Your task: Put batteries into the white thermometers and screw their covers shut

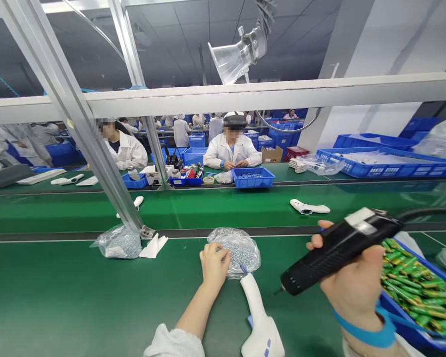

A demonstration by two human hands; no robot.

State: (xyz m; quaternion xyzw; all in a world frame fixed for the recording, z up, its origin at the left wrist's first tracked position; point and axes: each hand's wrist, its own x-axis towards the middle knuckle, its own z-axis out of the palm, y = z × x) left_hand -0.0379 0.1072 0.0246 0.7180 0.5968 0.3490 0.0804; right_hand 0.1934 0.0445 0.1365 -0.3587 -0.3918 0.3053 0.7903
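Observation:
My left hand [212, 264] reaches into the mouth of a clear plastic bag of small metal screws [241, 250], its fingertips pinched together at the screws. Whatever lies between those fingertips is too small to make out. A black electric screwdriver [338, 250] is wrapped in my right hand [351, 282], tilted so that its bit points down and left above the bench. Between my hands lies a white handheld device [260, 317] with blue buttons, shaped like a thermometer gun; its narrow end is close to the bag.
A blue crate [394, 302] of green-wrapped batteries [418, 285] stands at right. Another screw bag [121, 243] and white paper [154, 246] lie by the metal post [78, 124]. A white device [309, 207] rests on the green conveyor [215, 208]. Across it, a person [233, 146] sits behind a blue tray [253, 178].

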